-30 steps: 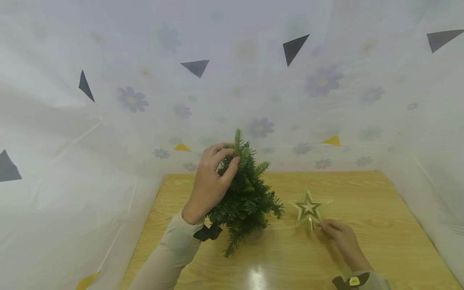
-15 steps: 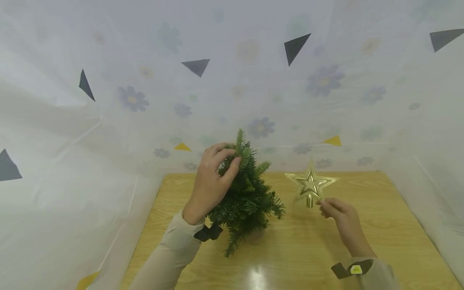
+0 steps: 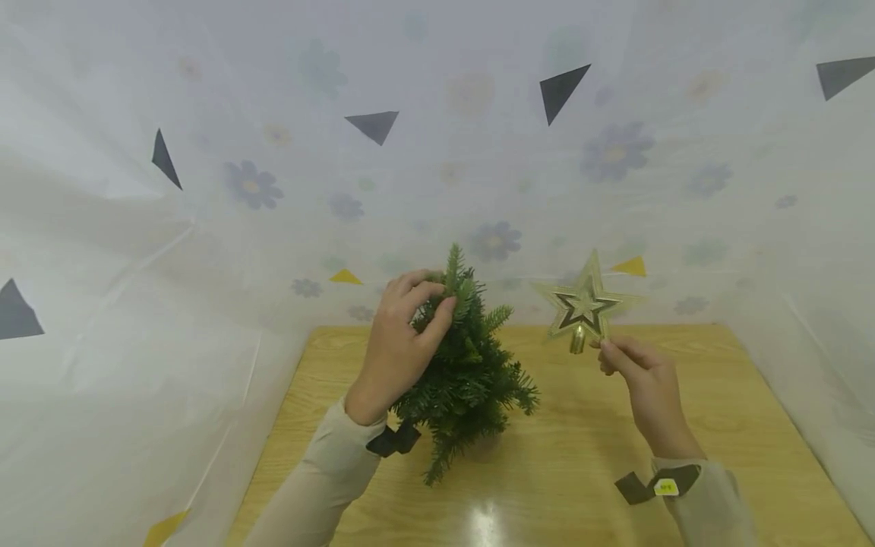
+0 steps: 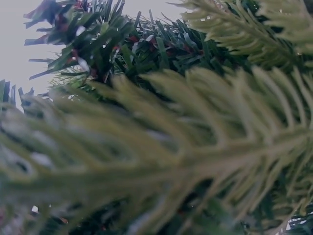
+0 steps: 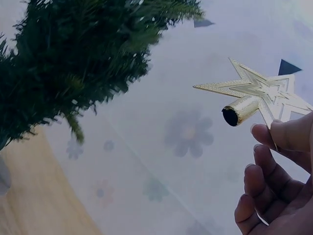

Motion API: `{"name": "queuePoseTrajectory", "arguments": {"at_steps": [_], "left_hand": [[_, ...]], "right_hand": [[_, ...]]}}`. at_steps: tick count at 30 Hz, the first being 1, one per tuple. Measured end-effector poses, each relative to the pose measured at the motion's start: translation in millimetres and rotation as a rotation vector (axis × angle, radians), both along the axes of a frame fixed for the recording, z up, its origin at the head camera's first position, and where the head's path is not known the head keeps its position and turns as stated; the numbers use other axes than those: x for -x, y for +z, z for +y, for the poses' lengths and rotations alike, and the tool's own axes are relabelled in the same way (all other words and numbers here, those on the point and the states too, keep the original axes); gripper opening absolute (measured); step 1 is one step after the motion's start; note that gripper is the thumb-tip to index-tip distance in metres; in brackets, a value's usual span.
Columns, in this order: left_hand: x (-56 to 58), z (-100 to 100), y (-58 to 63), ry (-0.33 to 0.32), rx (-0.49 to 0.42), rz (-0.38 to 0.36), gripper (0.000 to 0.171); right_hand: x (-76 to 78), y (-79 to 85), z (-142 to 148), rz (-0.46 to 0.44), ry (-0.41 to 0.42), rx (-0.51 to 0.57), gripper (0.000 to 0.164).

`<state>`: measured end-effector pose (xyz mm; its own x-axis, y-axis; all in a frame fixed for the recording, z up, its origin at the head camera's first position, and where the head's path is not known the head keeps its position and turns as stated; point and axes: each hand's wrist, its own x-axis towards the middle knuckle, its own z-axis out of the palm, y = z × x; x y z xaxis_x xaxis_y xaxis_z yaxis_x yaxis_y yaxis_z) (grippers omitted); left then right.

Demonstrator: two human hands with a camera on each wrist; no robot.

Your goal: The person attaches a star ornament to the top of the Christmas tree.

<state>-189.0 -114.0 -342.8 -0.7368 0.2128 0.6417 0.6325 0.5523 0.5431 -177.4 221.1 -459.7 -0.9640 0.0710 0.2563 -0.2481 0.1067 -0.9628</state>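
With my left hand [image 3: 403,334] I hold the upper branches of the small green tree [image 3: 472,372], fingers and thumb bent in around the sprigs near its tip; the tree stands on the wooden tabletop [image 3: 560,471]; with my right hand [image 3: 652,387] I pinch one lower point of the gold star [image 3: 584,305] between thumb and forefinger; the star is up in the air to the right of the tree, apart from it, top point upward, its short tube [image 3: 577,340] pointing down.
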Motion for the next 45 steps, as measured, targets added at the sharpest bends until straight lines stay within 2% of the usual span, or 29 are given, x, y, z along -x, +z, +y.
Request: {"name": "queuePoseTrajectory", "arguments": {"at_steps": [7,16,26,38,45], "left_hand": [[-0.2,0,0.0,-0.002,0.002,-0.002,0.02],[-0.7,1,0.5,0.007,0.007,0.002,0.02],[-0.6,1,0.7,0.014,0.016,0.009,0.02],[-1.4,0,0.9,0.016,0.017,0.01,0.018],[-1.2,0,-0.1,0.019,0.02,0.006,0.018]], "right_hand": [[3.4,21.8,-12,0.054,0.025,0.163,0.026],[6.5,34.6,-20,0.109,0.084,0.265,0.02],[9.8,48.8,-23,0.221,0.217,0.331,0.019],[16.2,77.0,-46,0.271,0.268,0.482,0.019],[17.6,90.3,-60,0.315,0.267,0.542,0.019]]}}
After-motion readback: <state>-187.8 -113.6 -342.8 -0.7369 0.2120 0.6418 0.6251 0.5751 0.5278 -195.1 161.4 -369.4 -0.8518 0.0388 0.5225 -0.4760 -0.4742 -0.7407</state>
